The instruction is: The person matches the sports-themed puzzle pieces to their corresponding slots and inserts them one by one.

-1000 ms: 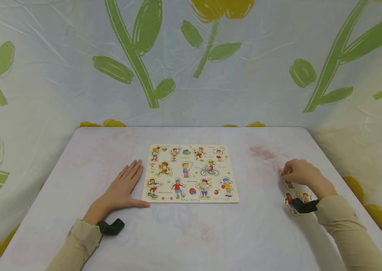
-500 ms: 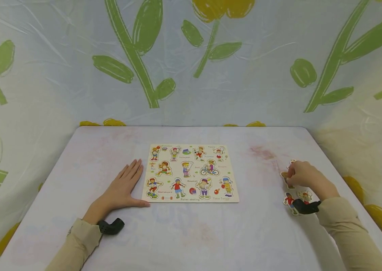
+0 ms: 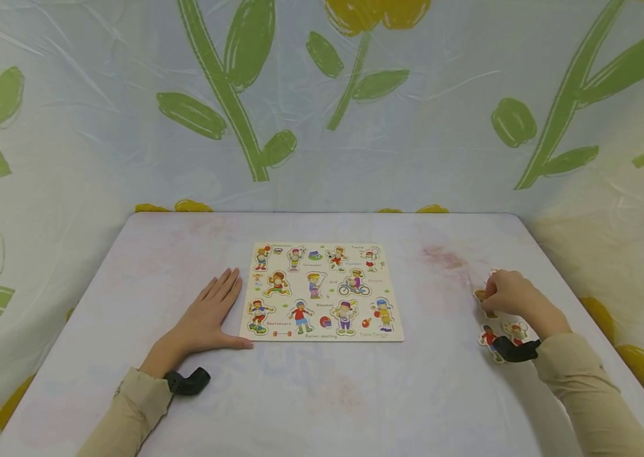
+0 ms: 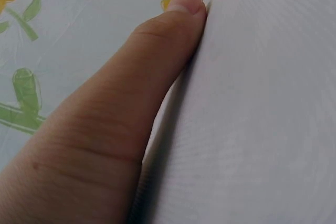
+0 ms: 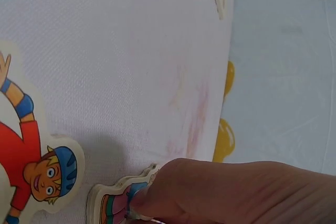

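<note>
Cutout (image 5: 113, 209) pinched in the right hand (image 3: 512, 295), well to the right of the picture board (image 3: 297, 285)

The right hand arches over the table (image 3: 322, 393) on the picture board's right side, its fingers (image 3: 492, 289) curled close together, with the thumb bent against the cutout. Pink, blue and green parts of it show from the right wrist; its edge looks layered, and I cannot tell whether it is 1 piece or 2 stacked. A red-shirted cutout (image 5: 67, 170) in a blue helmet lies just beside it, to the right of the picture board's near right corner and well apart from it. Next to that is a racket cutout (image 3: 518, 329), partly hidden by the black wrist camera (image 3: 514, 349).

At the picture board's left side the left hand (image 3: 207, 317) lies flat, fingers straight and holding nothing, its thumb tip (image 4: 186, 6) seemingly touching the near left corner. The picture board carries 11 figures in 3 rows. Reddish smears (image 3: 441, 257) mark the table to its right, and a flowered sheet (image 3: 447, 114) stands behind it.
</note>
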{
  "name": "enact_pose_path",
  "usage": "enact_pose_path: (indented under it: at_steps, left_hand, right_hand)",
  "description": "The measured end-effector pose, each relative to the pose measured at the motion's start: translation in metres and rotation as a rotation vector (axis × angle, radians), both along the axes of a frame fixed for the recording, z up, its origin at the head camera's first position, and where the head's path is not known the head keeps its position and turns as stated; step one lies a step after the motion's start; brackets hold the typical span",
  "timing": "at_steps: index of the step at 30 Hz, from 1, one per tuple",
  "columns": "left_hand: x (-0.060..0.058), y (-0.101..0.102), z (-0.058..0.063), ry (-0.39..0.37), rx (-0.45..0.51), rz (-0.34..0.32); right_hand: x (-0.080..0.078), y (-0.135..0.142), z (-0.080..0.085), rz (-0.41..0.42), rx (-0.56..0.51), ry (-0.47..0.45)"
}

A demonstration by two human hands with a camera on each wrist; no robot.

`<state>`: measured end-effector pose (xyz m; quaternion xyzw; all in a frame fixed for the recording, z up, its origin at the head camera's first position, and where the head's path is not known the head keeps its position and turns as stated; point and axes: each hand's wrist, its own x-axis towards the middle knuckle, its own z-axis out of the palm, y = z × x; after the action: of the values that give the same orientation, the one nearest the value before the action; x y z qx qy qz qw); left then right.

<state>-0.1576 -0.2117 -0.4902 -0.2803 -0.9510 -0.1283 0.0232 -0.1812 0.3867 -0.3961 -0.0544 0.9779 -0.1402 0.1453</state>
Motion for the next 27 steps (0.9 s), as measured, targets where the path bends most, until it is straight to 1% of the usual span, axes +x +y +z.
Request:
enact_pose_path:
  at_steps: [12,18,20,25,27]
  left_hand:
    - [-0.001,0.001,0.0,-0.005,-0.011,0.0]
    - [-0.001,0.0,-0.001,0.018,-0.003,-0.006]
    - [-0.002,0.0,-0.002,0.025,0.0,-0.009]
    - [-0.001,0.001,0.0,0.017,0.009,-0.009]
    - [0.0,0.001,0.002,0.01,0.007,-0.006]
  right_hand:
    - [0.001,-0.007,-0.001,0.033,-0.028,0.046]
    - [0.002,-0.013,-0.001,0.033,-0.042,0.064]
    - [0.002,-0.016,-0.001,0.03,-0.05,0.056]
    - [0.001,-0.023,0.002,0.055,-0.074,0.052]
    - [0.0,-0.026,0.003,0.074,-0.073,0.07]
